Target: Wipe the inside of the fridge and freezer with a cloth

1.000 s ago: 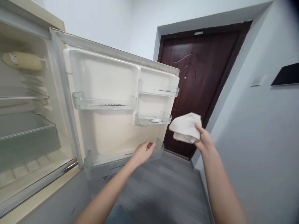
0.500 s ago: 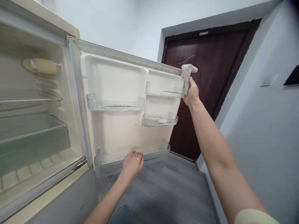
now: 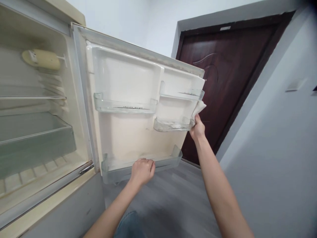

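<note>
Head view: the right hand, fingers gripping a white cloth, is at the free edge of the open fridge door; the left hand has its fingers curled over the bottom shelf's rim.

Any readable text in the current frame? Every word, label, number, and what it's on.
"UTILITY POCKET": front of the left middle bin on the fridge door, slightly soft.
Upper right bin: lettering, too blurred to read for certain.
Lower right bin: dark marking, too small to read.
Bottom bin: faint marking, unreadable, left hand in front.
Pale plate above the dark door: nothing legible.
</note>
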The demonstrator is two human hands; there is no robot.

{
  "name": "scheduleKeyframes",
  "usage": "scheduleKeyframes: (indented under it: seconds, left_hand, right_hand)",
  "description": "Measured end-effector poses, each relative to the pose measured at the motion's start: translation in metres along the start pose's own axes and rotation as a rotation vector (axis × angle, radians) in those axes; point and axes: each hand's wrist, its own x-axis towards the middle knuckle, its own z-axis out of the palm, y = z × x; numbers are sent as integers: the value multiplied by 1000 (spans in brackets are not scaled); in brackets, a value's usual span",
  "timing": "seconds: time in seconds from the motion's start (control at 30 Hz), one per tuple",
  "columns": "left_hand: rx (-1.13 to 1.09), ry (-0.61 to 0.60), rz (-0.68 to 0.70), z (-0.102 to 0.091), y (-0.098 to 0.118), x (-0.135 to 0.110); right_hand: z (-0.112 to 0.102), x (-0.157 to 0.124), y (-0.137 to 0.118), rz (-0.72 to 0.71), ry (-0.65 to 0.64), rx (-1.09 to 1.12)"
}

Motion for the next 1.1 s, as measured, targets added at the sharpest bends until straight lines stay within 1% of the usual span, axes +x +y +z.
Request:
scheduleKeyframes:
  seconds: [0.1, 0.27, 0.4, 0.57, 0.7, 0.77, 0.8, 0.83, 0.87, 0.9, 0.97, 1.03, 1.1]
  left_hand:
    - [3, 1, -3, 0, 0, 0]
    - [-15, 13, -6, 1, 1, 0]
    - [-34, 32, -11, 3, 1, -1]
    - [-76, 54, -1, 6, -2, 1]
    - [-150, 77, 56, 5, -2, -3]
    - [-241, 165, 95, 6, -1, -14]
    - [-308, 246, 106, 7, 0, -23]
    - [-376, 338, 106, 9, 1, -34]
    - [-423, 401, 98, 12, 2, -46]
    - [-460, 432, 80, 16, 2, -58]
    - [-525, 436, -4, 24, -2, -84]
    - [-577, 420, -125, 33, -11, -109]
    - [-615, 409, -282, 39, -24, -132]
  right_hand:
    - [-17, -21, 13, 65, 18, 36]
    - [-42, -56, 34, 177, 23, 33]
    - [-64, -83, 55, 289, 105, 26]
    - [-93, -110, 76, 421, 160, -34]
    - [-108, -128, 88, 493, 225, 1]
    - [-115, -138, 95, 504, 233, -5]
    - [-118, -143, 99, 500, 220, -21]
    - [-122, -148, 104, 495, 200, -38]
    - [-126, -152, 109, 493, 188, -46]
    - [-129, -157, 114, 496, 194, -39]
    - [-135, -165, 125, 513, 253, 2]
    - [-138, -171, 135, 516, 326, 43]
    - [-140, -176, 141, 482, 318, 48]
